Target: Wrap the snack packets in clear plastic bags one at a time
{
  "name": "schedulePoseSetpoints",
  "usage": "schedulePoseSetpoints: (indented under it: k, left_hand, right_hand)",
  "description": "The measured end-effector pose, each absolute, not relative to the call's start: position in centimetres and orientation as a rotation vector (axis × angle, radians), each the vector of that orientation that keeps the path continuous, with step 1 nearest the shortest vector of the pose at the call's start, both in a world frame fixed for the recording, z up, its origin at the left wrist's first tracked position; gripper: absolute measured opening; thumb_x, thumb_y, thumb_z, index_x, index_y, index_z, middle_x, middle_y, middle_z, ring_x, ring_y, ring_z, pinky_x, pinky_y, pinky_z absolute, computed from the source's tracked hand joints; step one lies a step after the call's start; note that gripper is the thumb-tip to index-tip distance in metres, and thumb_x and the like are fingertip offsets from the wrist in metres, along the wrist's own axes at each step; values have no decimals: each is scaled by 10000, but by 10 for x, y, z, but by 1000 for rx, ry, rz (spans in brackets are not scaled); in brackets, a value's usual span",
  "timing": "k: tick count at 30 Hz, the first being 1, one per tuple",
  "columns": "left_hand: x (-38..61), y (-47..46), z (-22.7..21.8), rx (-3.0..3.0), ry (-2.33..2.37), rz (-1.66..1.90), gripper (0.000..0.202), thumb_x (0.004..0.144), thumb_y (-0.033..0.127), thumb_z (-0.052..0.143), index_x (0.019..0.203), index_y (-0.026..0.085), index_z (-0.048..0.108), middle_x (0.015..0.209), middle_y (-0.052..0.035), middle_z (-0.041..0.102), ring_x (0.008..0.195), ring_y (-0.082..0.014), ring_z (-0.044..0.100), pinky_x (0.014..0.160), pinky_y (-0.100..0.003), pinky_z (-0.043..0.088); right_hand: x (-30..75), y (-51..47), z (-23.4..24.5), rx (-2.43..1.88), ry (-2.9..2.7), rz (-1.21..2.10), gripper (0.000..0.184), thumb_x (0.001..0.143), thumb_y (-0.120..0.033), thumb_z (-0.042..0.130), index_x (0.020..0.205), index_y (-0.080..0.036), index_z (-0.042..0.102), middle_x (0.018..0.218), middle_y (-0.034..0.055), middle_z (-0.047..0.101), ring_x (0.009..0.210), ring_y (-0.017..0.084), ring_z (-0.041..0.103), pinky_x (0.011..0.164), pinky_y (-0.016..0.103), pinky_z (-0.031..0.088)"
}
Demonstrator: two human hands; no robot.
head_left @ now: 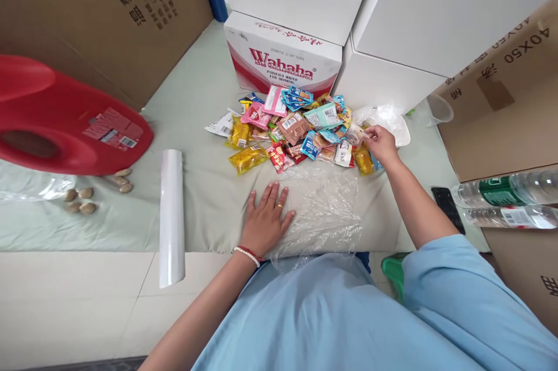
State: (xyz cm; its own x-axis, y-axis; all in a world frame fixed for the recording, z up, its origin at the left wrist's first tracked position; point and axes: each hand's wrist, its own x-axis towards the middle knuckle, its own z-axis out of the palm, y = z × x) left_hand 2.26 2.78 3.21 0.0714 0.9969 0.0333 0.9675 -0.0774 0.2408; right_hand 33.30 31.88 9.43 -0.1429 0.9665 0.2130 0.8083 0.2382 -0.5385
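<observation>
My left hand point(265, 220) lies flat on the cloth-covered table with its fingers spread, at the left edge of a sheet of clear plastic film point(325, 208). A pile of small wrapped snacks point(293, 127) in many colours lies beyond it. At the pile's right side, my right hand point(382, 145) pinches a small whitish snack packet point(356, 134); its contents cannot be made out. Just behind that hand is a white tray point(404, 131) with crumpled clear plastic in it. Yellow snack packets point(364, 160) lie below the pinched one.
A white-and-red Wahaha water carton point(283, 60) stands behind the pile. Leftward are a plastic film roll point(172, 214) overhanging the front edge, a red jug point(70, 118) and several brown nut-like pieces point(81, 199). Rightward lie a phone point(447, 208), plastic bottles point(505, 191) and a cardboard box point(510, 121).
</observation>
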Motion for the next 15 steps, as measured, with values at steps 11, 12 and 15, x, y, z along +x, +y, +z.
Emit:
schedulePoseSetpoints:
  k: [11,12,15]
  left_hand:
    - [22,28,35,2175,2014,253,713,1042,585,386,1630,183,366,1732,-164,260,1611,-310,264,1289,-635,135]
    - [22,28,35,2178,2010,249,728,1036,601,392,1630,180,366,1731,-168,260,1610,-313,264,1289,-635,133]
    - [22,29,36,2177,2006,242,744,1030,613,402,1633,179,361,1734,-169,249,1611,-315,261,1290,-635,128]
  right_hand:
    - [244,298,92,-1313,-2633,166,309,902,-216,625,1180,-184,758,1247,151,690,1160,346,560,967,475,497]
    - [247,302,90,-1332,-2587,219,286,903,-208,614,1141,-190,773,1195,134,714,1127,329,583,973,469,497]
    - [262,308,91,-1346,-2337,362,241,917,-279,617,1070,-211,790,1046,86,751,1017,290,639,985,464,501]
